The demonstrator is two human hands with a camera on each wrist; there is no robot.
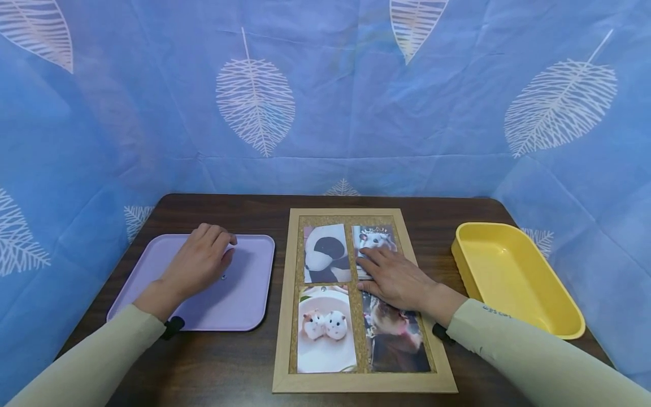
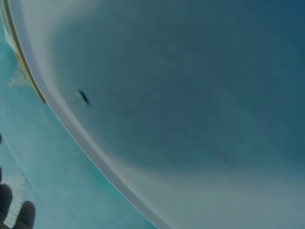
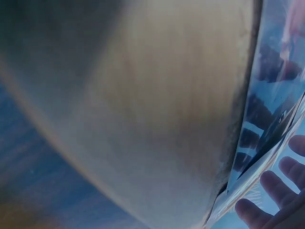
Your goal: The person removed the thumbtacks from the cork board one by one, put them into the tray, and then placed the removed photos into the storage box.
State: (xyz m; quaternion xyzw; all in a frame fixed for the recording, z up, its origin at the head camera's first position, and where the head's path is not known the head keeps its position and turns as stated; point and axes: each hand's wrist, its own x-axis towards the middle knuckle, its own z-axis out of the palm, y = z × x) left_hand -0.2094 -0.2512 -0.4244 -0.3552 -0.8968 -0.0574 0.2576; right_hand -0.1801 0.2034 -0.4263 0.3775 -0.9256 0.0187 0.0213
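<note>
A wooden-framed cork board (image 1: pixel 360 316) lies on the table with photos laid out in a two-by-two grid. My right hand (image 1: pixel 399 280) rests over the right column, its fingers spread across the lower part of the upper right photo (image 1: pixel 377 237), which shows a white animal. It partly covers the lower right photo (image 1: pixel 399 350) too. Over the lilac tray (image 1: pixel 239 311), my left hand (image 1: pixel 200 260) hovers with loosely bent fingers and nothing visible in them. A tiny shiny piece (image 1: pixel 224 277) lies on the tray just beside that hand; it appears small and dark (image 2: pixel 83 97) in the left wrist view.
A yellow bin (image 1: pixel 508 277) stands at the table's right side. The panda photo (image 1: pixel 327 254) and the photo of two hamsters (image 1: pixel 325 339) fill the board's left column, a small shiny dot (image 1: pixel 323 289) at the latter's top edge. Blue leaf-patterned cloth (image 1: pixel 356 113) hangs behind the table.
</note>
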